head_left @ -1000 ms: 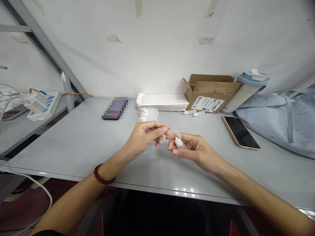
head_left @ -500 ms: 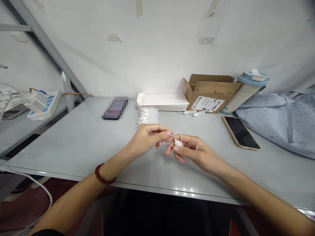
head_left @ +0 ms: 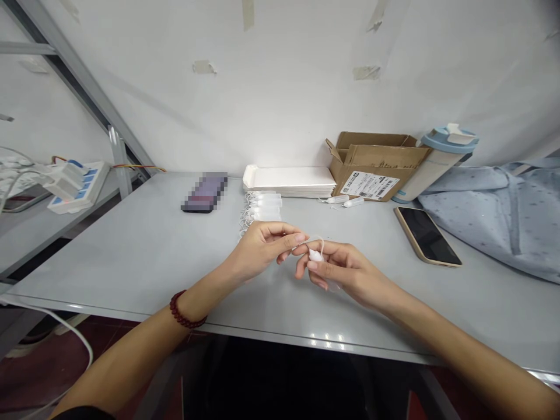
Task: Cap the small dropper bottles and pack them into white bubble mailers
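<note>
My right hand [head_left: 343, 268] is closed around a small white plastic tube [head_left: 315, 256], its tip poking out between thumb and forefinger. A thin white cord [head_left: 322, 244] loops up from that tube towards the left. My left hand [head_left: 269, 245] pinches the cord's end between thumb and forefinger, close to the right fingertips. Just behind the left hand lies a row of similar translucent tubes [head_left: 268, 204] with looped cords. Two more loose tubes [head_left: 353, 202] rest by the carton. Most of the held tube is hidden by the right fingers.
A stack of white envelopes [head_left: 289, 179] lies near the wall beside an opened cardboard box [head_left: 371, 169]. Right of it are a blue-lidded tumbler [head_left: 440, 163], a phone [head_left: 429, 236] and a blue cloth bag [head_left: 490, 216]. Another phone [head_left: 205, 192] and a power strip [head_left: 83, 186] are leftward.
Both hands stay almost in place. The tube in the right hand has shifted very slightly; the cord is held as before.
</note>
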Demonstrator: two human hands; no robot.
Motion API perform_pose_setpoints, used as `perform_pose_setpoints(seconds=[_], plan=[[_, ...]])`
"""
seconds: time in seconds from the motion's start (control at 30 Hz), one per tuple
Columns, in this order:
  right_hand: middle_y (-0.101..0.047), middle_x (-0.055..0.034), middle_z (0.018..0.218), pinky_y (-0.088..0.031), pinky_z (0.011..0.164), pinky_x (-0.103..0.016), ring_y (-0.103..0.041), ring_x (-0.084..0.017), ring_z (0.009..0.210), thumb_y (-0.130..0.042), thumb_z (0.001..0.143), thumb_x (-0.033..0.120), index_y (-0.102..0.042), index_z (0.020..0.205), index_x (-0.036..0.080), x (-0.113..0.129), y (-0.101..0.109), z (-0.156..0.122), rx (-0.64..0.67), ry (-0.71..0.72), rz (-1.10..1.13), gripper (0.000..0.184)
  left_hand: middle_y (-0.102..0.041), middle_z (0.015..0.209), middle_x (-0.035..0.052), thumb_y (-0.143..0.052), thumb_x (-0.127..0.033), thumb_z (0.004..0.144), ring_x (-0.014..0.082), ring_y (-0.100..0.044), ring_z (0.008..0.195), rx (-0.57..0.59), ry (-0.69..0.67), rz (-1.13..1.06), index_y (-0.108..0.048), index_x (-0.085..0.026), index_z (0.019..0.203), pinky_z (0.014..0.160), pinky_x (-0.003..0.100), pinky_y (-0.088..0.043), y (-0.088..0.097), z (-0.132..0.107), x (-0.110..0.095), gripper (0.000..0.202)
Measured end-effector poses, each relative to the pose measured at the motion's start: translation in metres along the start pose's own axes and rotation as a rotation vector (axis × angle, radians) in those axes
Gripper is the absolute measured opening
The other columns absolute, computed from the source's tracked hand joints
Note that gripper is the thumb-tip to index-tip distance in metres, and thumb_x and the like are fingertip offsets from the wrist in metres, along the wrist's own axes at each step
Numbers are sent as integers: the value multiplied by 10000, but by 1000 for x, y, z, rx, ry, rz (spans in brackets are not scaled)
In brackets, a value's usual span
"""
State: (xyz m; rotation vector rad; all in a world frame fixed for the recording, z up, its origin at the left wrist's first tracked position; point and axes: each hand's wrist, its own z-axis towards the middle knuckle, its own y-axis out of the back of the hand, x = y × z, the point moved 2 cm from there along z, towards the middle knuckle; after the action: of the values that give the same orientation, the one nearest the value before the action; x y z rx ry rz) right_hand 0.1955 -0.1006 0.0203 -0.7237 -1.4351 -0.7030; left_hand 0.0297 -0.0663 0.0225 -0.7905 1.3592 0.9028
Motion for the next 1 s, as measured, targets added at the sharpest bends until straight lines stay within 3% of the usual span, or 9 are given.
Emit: perform_pose_setpoints(seconds=[1.0], plan=[[-605, -23, 834, -348, 588, -260, -402, -57, 551, -538, 889, 273, -625, 1013, 179, -2, 0, 1, -2, 17, 63, 178, -616, 686, 3, -628, -295, 825, 55, -432, 539, 48, -3, -11, -680, -140, 779, 512, 190, -380, -1, 0, 3, 170]])
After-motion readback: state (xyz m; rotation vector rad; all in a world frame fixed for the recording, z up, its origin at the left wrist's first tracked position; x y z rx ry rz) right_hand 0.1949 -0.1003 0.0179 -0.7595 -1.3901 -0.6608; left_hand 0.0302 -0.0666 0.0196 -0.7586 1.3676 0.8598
